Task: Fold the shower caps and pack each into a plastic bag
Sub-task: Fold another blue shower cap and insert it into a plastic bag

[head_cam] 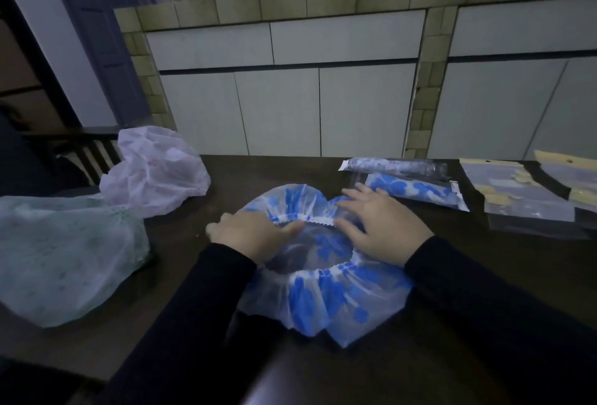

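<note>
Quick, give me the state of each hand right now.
Left hand: fingers curled, gripping the blue shower cap at its elastic rim.
Right hand: open, fingers flat, pressing on the same cap.

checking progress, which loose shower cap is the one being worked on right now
The blue-patterned cap at the table's centre, with both hands on it; the pink cap and green cap lie untouched at the left.
</note>
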### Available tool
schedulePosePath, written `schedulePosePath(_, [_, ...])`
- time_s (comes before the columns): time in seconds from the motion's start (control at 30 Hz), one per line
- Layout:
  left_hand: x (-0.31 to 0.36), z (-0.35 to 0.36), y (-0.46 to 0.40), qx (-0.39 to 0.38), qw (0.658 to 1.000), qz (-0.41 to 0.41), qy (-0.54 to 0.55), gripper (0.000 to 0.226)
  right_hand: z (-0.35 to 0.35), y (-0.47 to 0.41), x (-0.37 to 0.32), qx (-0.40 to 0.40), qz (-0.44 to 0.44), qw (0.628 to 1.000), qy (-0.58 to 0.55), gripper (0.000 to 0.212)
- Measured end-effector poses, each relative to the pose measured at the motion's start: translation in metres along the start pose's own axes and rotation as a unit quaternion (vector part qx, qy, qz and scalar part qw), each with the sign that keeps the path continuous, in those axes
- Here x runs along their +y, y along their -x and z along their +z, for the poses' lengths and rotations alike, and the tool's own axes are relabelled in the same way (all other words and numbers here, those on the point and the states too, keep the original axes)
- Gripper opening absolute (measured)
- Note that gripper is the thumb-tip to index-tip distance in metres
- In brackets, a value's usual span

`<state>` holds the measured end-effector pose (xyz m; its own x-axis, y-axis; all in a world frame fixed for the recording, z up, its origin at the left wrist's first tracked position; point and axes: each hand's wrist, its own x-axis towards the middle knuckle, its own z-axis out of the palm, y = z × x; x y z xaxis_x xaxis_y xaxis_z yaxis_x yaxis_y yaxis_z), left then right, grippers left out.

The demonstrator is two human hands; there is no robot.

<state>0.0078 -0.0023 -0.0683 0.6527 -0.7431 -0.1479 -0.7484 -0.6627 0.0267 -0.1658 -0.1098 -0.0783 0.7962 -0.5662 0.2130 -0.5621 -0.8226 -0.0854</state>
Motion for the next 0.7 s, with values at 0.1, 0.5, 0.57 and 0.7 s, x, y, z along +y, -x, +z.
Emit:
schedulePosePath(0.1, [0.002, -0.021, -0.004, 0.074, 0.995, 0.061, -0.029, 0.061, -0.007, 0.006, -0.025, 0.054, 0.033, 0.998, 0.002, 0.038])
schedulePosePath(0.5, [0.006, 0.03, -0.051, -0.035, 0.991, 0.131, 0.01, 0.085, 0.023, 0.003, -0.006, -0.202, -0.017, 0.979, 0.004, 0.067])
schedulePosePath(0.57, [0.007, 0.031, -0.055, -0.051, 0.993, 0.103, 0.006, 0.097, 0.022, 0.0, -0.002, -0.2, -0.009, 0.98, 0.012, 0.068])
schedulePosePath(0.7, [0.011, 0.028, -0.055, -0.089, 0.995, 0.047, 0.0, 0.117, 0.016, 0.0, -0.003, -0.135, 0.004, 0.99, 0.033, 0.062])
